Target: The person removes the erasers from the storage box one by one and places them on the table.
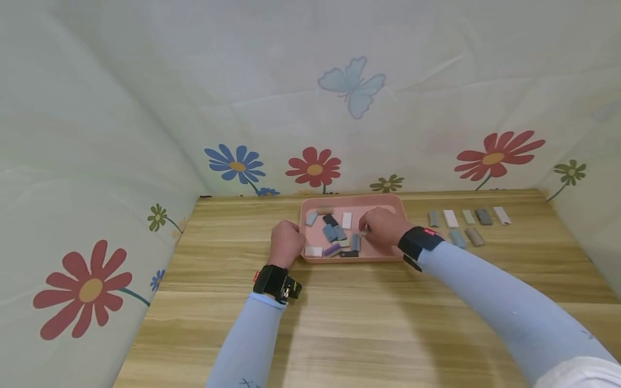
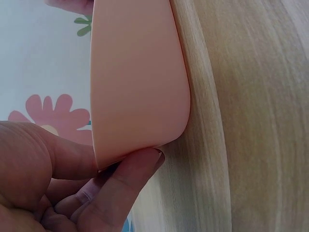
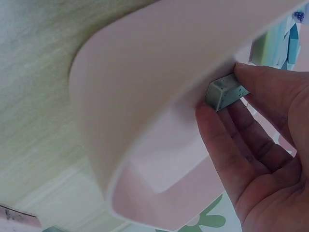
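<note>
Looks like mid-handling of one piece; right hand (image 1: 383, 225) down inside a pink, shallow, round-cornered tray (image 1: 378, 259), thumb and finger clamped on a small, rectangular, grey-green block with dark specks (image 3: 224, 92); can't name the material. At the opposite end, left hand (image 1: 288, 242) pinched on the tray wall, probably for steadying.

Block location: within the tray, near the wall in the right wrist view; can't tell whether touching the floor or lifted. Plenty of company to the left in there: a white rectangular block (image 1: 346, 220), a purple-striped rectangular block (image 1: 332, 250), a near-black rectangular block (image 1: 330, 220), plus several blue or greyish ones; some overlapping. More out on the wood-grain table (image 1: 339, 323), right of the tray: a back row of five including a dark grey rectangular block (image 1: 483, 216); closer in, a pale blue rectangular block (image 1: 457, 238) and a brownish-grey rectangular block (image 1: 475, 236).

Given those rows, would guess at unloading, currently at the pick-out step; could be a put-down instead, hard to say from one moment. On the first reading, calls for a snug pinch, a lift clear of the rim, then a lowering beside the nearer pair; watch for knuckles nudging loose pieces.
</note>
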The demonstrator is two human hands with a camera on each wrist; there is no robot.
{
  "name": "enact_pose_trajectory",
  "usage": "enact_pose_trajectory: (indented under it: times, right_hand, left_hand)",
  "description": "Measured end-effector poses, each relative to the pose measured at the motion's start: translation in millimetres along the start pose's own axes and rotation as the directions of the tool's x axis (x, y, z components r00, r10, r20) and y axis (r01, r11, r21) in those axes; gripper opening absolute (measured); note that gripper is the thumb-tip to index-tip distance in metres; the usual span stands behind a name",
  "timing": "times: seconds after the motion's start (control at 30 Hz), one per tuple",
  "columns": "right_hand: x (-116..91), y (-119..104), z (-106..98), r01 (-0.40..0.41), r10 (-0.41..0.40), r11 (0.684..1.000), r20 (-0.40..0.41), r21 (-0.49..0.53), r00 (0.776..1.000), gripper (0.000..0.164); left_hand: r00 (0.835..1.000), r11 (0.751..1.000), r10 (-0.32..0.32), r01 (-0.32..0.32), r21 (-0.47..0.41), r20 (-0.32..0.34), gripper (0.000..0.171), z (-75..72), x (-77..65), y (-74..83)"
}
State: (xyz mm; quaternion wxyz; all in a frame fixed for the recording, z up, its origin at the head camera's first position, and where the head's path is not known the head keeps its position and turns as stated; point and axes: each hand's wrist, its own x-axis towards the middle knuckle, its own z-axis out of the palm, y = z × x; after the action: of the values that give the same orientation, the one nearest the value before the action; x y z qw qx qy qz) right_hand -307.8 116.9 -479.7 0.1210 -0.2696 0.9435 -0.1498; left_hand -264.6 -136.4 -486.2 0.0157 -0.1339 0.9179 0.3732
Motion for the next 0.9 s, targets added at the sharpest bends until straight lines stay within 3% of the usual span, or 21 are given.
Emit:
enact_pose_trajectory:
  times: [0.27, 0.37, 0.53, 0.7, 0.9]
  right_hand:
    - [-7.9, 3.6, -3.9, -0.017, 0.017, 1.0, -0.03, 0.0, 0.999, 0.018]
    - [-11.6, 6.7, -11.8, -0.015, 0.015, 1.0, -0.055, 0.007, 0.998, 0.021]
    - [-23.1, 16.7, -34.6, -0.031, 0.037, 0.998, -0.09, 0.062, 0.995, 0.025]
    - [-47.1, 37.0, -60.4, -0.076, 0.086, 0.994, -0.135, 0.083, 0.987, 0.027]
    - [-89.6, 81.5, -82.8, -0.152, 0.165, 0.986, -0.225, 0.072, 0.96, 0.032]
  left_hand:
    - [1.0, 1.0, -0.01, 0.01, 0.008, -0.001, 0.026, 1.9, 0.0, 1.3]
    - [1.0, 1.0, -0.023, 0.023, 0.004, 0.007, 0.025, 2.2, -0.3, 1.5]
    - [1.0, 1.0, 0.023, -0.023, 0.011, -0.021, 0.023, 2.0, -1.8, -0.4]
    - [0.998, 0.999, 0.052, -0.052, 0.016, -0.032, 0.025, 1.8, -2.7, -2.4]
    - [0.998, 0.999, 0.05, -0.05, 0.013, -0.03, 0.021, 1.3, -4.8, 0.0]
